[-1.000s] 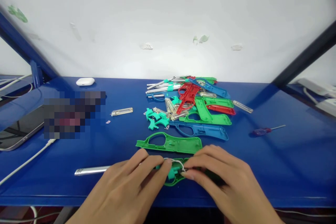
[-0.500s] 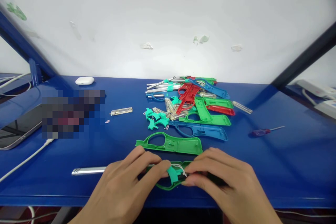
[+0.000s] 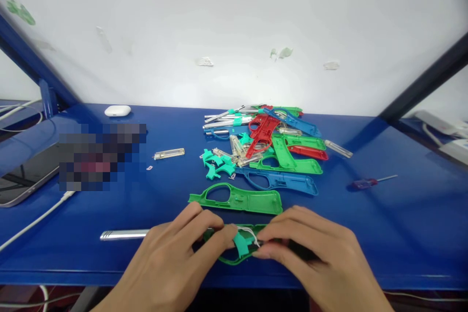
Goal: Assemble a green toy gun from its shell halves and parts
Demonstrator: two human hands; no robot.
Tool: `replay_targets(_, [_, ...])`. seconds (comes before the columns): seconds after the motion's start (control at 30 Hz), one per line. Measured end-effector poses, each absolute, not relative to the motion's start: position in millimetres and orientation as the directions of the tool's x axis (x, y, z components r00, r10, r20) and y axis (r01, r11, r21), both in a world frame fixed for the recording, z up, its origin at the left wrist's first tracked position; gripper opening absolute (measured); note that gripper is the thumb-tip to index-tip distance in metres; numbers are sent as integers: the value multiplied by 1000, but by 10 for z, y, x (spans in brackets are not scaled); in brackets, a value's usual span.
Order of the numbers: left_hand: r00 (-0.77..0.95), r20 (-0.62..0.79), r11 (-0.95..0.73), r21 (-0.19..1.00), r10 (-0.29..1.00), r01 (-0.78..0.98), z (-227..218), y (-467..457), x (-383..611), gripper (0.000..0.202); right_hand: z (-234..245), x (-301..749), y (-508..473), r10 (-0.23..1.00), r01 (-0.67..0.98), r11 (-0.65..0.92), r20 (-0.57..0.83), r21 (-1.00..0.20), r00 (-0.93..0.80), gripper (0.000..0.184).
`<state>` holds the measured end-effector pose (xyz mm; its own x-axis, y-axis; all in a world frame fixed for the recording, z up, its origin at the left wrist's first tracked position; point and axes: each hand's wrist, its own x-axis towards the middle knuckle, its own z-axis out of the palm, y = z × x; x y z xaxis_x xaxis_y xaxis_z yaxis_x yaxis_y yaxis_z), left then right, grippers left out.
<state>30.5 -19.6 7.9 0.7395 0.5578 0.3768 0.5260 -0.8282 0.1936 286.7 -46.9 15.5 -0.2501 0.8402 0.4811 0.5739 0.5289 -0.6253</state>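
Observation:
My left hand [image 3: 175, 258] and my right hand [image 3: 314, 258] both rest on a green plastic toy-gun half shell [image 3: 234, 256] at the near edge of the blue table [image 3: 383, 234]. Their fingertips pinch around a teal trigger piece [image 3: 241, 243] and a thin white wire spring [image 3: 252, 233] seated in the shell. A metal tube [image 3: 122, 235] sticks out to the left from under my left hand. A second green half shell [image 3: 237, 199] lies flat just beyond my fingers.
Behind lies a heap of red, green and blue gun shells [image 3: 281, 151], teal triggers [image 3: 217, 165] and metal tubes [image 3: 223, 119]. A small screwdriver [image 3: 369, 183] lies right. At left are a tablet [image 3: 25, 178] with white cable, an earbud case [image 3: 117, 110] and a clear part [image 3: 168, 154].
My fingers shifted slightly on the green shell: the teal trigger piece now shows more between both hands. The view dropped a little. Everything else on the table stayed put.

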Motion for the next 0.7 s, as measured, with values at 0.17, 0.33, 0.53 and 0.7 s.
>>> replay_targets(0.17, [756,341,-829,218,559,514,39,-207,275,40,166,2867,-483,857,584,492,476,-645,-197,20])
replay_targets(0.33, [749,330,-818,247,575,520,13,-228,281,44,181,2876,-494,859,548,497,470,-673,-202,16])
replay_targets(0.53, [734,357,-816,273,578,510,65,-223,341,48,163,2900,-476,872,517,481,447,-708,-199,14])
replay_targets(0.7, [728,395,-828,286,560,482,125,-203,370,48,164,2903,-471,872,496,486,437,-720,-220,16])
